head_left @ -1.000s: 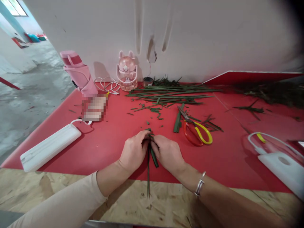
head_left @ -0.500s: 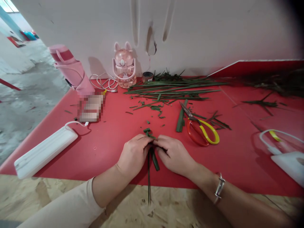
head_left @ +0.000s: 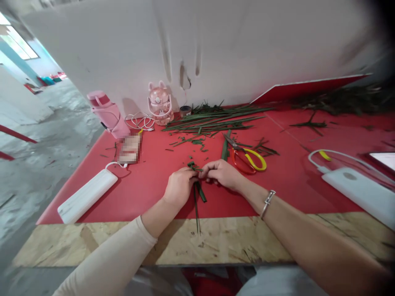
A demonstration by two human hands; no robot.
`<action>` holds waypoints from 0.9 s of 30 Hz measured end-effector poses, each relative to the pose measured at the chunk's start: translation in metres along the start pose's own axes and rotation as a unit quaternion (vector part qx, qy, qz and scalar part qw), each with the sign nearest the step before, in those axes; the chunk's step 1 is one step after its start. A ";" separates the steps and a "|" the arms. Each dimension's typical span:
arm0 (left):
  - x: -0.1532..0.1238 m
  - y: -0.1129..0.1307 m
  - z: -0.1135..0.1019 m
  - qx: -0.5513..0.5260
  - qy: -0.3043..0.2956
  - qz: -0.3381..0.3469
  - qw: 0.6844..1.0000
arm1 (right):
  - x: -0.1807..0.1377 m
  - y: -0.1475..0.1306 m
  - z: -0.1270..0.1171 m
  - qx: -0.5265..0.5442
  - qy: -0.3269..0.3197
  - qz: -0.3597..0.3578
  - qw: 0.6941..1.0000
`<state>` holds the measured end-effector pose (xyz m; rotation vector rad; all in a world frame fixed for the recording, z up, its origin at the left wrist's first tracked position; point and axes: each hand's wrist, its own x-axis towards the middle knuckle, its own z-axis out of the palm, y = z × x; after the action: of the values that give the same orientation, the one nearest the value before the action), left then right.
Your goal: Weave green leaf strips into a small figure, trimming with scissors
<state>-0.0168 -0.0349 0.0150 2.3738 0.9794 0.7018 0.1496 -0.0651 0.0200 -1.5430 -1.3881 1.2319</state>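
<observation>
My left hand (head_left: 180, 185) is closed around a small bundle of green leaf strips (head_left: 201, 192), whose long ends hang down toward me. A short folded piece tops the bundle just beyond my fingers. Beside it, my right hand (head_left: 222, 174) has its thumb and forefinger pinched at the bundle's upper part, where the fingertips hide the exact grip. Scissors (head_left: 247, 158) with red and yellow handles lie past my right hand, across a wide green leaf strip (head_left: 226, 147). Small green cuttings (head_left: 197, 142) are scattered farther back.
Long green strips (head_left: 216, 121) lie along the wall. At the left are a white power bank (head_left: 88, 196), a pink bottle (head_left: 108, 115) and a blurred-out flat object (head_left: 129, 148). A clear pink bottle (head_left: 160, 109) stands at the back. Another white power bank (head_left: 354, 189) sits right.
The view has tilted up and shifted, showing more of the table's front edge. My right hand has drawn slightly away from my left, while the left keeps hold of the bundle.
</observation>
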 end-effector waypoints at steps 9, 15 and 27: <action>0.009 -0.011 0.001 -0.200 0.104 -0.157 0.962 | 0.008 -0.008 0.000 0.263 0.108 0.051 0.957; 0.009 0.000 0.001 -0.316 0.186 -0.171 0.914 | -0.006 -0.013 0.005 0.295 -0.040 0.073 0.952; 0.001 0.016 -0.004 -0.229 0.200 -0.112 0.946 | -0.008 -0.016 0.021 0.313 0.043 -0.030 0.948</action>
<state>-0.0108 -0.0428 0.0277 1.7217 1.0827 1.2014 0.1252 -0.0716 0.0301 -1.0815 -0.8551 1.3759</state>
